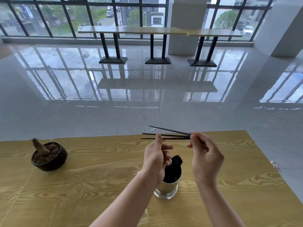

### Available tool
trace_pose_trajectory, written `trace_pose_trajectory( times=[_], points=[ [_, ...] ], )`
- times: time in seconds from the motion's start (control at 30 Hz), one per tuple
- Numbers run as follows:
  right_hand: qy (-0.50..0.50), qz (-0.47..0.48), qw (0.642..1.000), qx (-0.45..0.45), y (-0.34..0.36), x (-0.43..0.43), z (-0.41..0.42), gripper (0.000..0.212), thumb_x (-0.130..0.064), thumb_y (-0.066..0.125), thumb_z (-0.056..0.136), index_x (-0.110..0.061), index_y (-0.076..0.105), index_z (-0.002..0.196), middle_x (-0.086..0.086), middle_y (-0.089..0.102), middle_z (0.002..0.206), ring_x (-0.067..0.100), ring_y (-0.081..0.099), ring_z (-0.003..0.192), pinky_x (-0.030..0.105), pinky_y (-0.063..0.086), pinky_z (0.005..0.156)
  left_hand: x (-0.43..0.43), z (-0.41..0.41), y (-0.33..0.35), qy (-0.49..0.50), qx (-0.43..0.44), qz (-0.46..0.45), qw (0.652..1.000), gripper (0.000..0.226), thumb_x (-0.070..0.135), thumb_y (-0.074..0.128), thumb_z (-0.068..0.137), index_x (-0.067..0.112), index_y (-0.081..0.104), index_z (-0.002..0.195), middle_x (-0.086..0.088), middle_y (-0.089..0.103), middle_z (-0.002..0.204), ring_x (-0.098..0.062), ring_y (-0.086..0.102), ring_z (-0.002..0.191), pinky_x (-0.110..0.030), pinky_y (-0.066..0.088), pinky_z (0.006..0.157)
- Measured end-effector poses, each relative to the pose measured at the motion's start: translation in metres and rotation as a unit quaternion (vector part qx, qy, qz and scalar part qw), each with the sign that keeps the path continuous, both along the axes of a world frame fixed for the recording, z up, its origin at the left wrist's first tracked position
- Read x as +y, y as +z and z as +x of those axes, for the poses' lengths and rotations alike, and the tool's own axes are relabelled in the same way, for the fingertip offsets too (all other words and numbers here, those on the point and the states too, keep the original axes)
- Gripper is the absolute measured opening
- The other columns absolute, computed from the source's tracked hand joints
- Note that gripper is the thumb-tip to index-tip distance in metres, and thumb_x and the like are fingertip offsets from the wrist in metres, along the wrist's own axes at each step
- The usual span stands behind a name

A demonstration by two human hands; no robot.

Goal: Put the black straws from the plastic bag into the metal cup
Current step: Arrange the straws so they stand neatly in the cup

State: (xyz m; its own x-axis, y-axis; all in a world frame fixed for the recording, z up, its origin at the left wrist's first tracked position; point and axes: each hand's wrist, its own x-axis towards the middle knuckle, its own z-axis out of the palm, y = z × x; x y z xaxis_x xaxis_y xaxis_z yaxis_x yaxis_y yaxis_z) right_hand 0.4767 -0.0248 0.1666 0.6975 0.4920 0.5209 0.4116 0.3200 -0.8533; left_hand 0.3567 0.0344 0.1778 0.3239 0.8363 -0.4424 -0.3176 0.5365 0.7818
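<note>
Standing near the front edge of the wood-grain surface, the metal cup is upright and already packed with a bundle of black straws, whose tops rise above its rim and lean slightly right. Both hands are raised just above and behind the cup. The left hand is to the cup's left, its thumb pointing up across the loose straws and its fingers loosely curled. Whether it actually grips them I cannot tell. The right hand is to the cup's right and pinches three loose straws at their right ends between thumb and fingertips. These straws lie roughly level in the air and fan out toward the left, the top one angled upward.

Further left on the surface, well apart from the cup, sits a dark round pot of soil with a stubby brown stem. Beyond the surface stretches a glossy tiled floor, then a row of high tables in front of tall windows.
</note>
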Motion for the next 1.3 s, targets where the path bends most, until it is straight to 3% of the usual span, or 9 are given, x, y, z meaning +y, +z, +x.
trace_pose_trajectory(
  times=[0.17, 0.33, 0.57, 0.7, 0.83, 0.93, 1.0, 1.13, 1.3],
  points=[
    [0.001, -0.042, 0.995, 0.092, -0.030, -0.020, -0.012, 0.015, -0.029, 0.073, 0.084, -0.041, 0.075, 0.093, -0.008, 0.079, 0.084, 0.010, 0.076, 0.066, 0.015, 0.058, 0.064, 0.008, -0.004, -0.001, 0.030, -0.046, -0.024, 0.998, 0.029, 0.029, 0.057, 0.101, 0.006, 0.072, 0.110, -0.004, 0.060, 0.074, -0.012, 0.049, 0.052, -0.024, 0.040, 0.045],
    [0.004, -0.053, 0.974, 0.222, -0.056, -0.036, -0.029, 0.015, -0.019, 0.076, 0.078, -0.030, 0.079, 0.089, 0.005, 0.080, 0.084, 0.024, 0.078, 0.069, 0.024, 0.063, 0.065, 0.009, -0.006, -0.006, 0.039, -0.030, 0.001, 0.999, 0.022, 0.022, 0.059, 0.101, 0.005, 0.069, 0.107, -0.008, 0.075, 0.087, -0.014, 0.058, 0.053, -0.026, 0.046, 0.049],
    [0.023, -0.041, 0.966, 0.254, -0.057, -0.041, -0.044, 0.017, -0.015, 0.076, 0.077, -0.021, 0.079, 0.093, 0.007, 0.079, 0.087, 0.025, 0.078, 0.072, 0.025, 0.063, 0.065, 0.004, -0.011, -0.012, 0.046, 0.024, 0.015, 0.999, 0.021, 0.027, 0.064, 0.098, 0.009, 0.074, 0.095, -0.004, 0.075, 0.080, -0.013, 0.060, 0.056, -0.026, 0.046, 0.048],
    [0.012, -0.054, 0.976, 0.213, -0.056, -0.039, -0.047, 0.016, -0.016, 0.077, 0.080, -0.027, 0.079, 0.091, 0.002, 0.079, 0.090, 0.017, 0.077, 0.070, 0.024, 0.062, 0.062, 0.007, -0.017, -0.013, 0.035, 0.059, 0.056, 0.996, 0.024, 0.030, 0.065, 0.097, 0.009, 0.076, 0.093, -0.005, 0.075, 0.075, -0.017, 0.067, 0.061, -0.027, 0.050, 0.048],
    [-0.043, -0.067, 0.977, 0.198, -0.047, -0.030, -0.023, 0.028, -0.005, 0.076, 0.087, -0.034, 0.078, 0.087, -0.001, 0.079, 0.089, 0.015, 0.074, 0.062, 0.020, 0.061, 0.059, 0.012, -0.025, -0.015, 0.058, 0.126, 0.122, 0.983, 0.024, 0.026, 0.066, 0.096, 0.007, 0.074, 0.085, -0.007, 0.075, 0.071, -0.019, 0.066, 0.057, -0.027, 0.052, 0.047],
    [-0.050, -0.099, 0.990, 0.090, -0.029, -0.027, -0.006, 0.030, -0.005, 0.074, 0.089, -0.036, 0.072, 0.089, -0.007, 0.077, 0.077, 0.012, 0.074, 0.062, 0.014, 0.057, 0.057, 0.018, -0.033, -0.019, 0.067, 0.212, 0.231, 0.947, 0.024, 0.028, 0.068, 0.095, 0.010, 0.072, 0.081, -0.009, 0.071, 0.068, -0.021, 0.064, 0.058, -0.039, 0.055, 0.048],
    [-0.037, -0.132, 0.990, -0.025, -0.014, -0.026, -0.001, 0.032, -0.007, 0.075, 0.087, -0.038, 0.070, 0.090, -0.016, 0.073, 0.078, 0.005, 0.073, 0.065, 0.010, 0.055, 0.060, 0.020, -0.034, -0.018, 0.039, 0.270, 0.331, 0.903, 0.017, 0.028, 0.069, 0.093, 0.015, 0.074, 0.084, -0.004, 0.069, 0.072, -0.023, 0.065, 0.065, -0.050, 0.058, 0.060],
    [-0.020, -0.148, 0.973, -0.177, 0.013, -0.018, -0.004, 0.015, -0.005, 0.080, 0.081, -0.019, 0.078, 0.088, -0.017, 0.068, 0.076, -0.001, 0.068, 0.081, 0.002, 0.048, 0.066, 0.017, -0.024, -0.008, -0.042, 0.256, 0.426, 0.867, 0.010, 0.022, 0.075, 0.088, 0.021, 0.078, 0.097, 0.009, 0.067, 0.091, -0.015, 0.064, 0.076, -0.043, 0.060, 0.070],
    [-0.020, -0.117, 0.980, -0.157, 0.039, -0.001, -0.015, 0.012, -0.007, 0.081, 0.081, -0.018, 0.077, 0.083, -0.015, 0.068, 0.072, 0.004, 0.068, 0.075, 0.008, 0.050, 0.063, 0.015, -0.018, -0.003, -0.071, 0.283, 0.473, 0.831, 0.011, 0.025, 0.079, 0.085, 0.018, 0.080, 0.093, 0.008, 0.065, 0.087, -0.011, 0.060, 0.073, -0.032, 0.053, 0.070]
  ],
)
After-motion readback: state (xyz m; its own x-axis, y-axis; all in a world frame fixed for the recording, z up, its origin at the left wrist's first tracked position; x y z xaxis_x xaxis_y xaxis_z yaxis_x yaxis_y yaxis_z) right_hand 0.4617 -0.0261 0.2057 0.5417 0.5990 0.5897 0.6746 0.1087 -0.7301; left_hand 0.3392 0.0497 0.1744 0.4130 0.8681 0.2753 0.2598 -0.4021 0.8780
